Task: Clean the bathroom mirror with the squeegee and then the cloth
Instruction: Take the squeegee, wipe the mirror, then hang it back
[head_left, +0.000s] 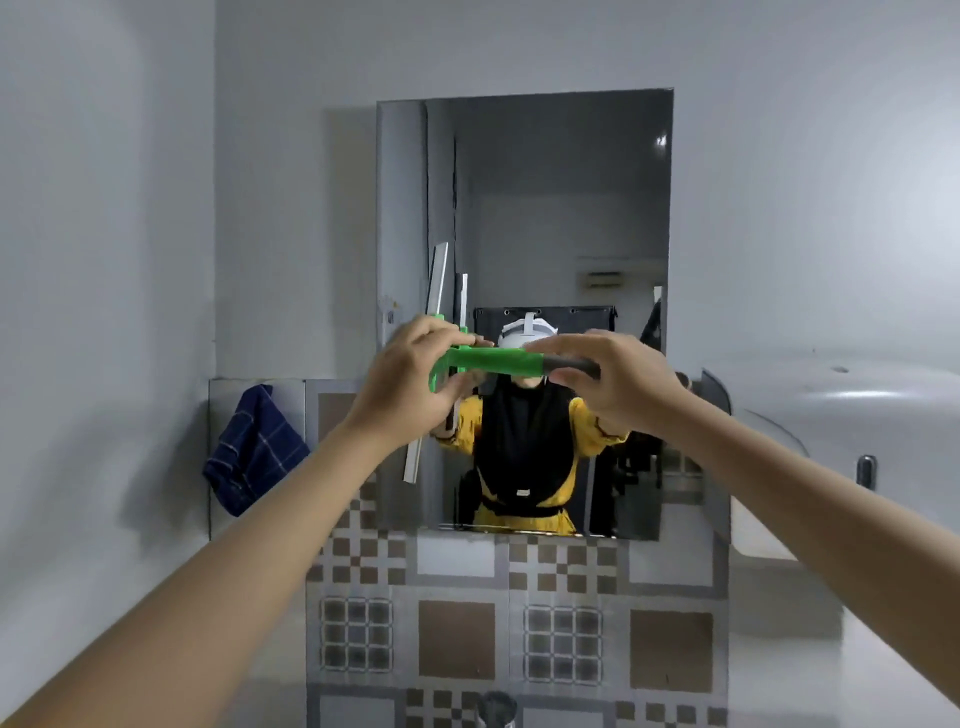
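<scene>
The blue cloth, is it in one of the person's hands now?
No, the blue cloth hangs on the wall left of the mirror, while both hands hold the green squeegee.

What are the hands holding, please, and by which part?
The squeegee: left hand at the head end, right hand on the dark handle end.

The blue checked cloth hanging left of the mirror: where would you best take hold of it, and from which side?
Take the blue checked cloth near its top corner, where it hangs bunched against the wall, coming from the front with the left hand. That is probably the easiest point, since the lower folds hang loose and would slip. Both hands, left and right hand, currently hold the green squeegee.
</scene>
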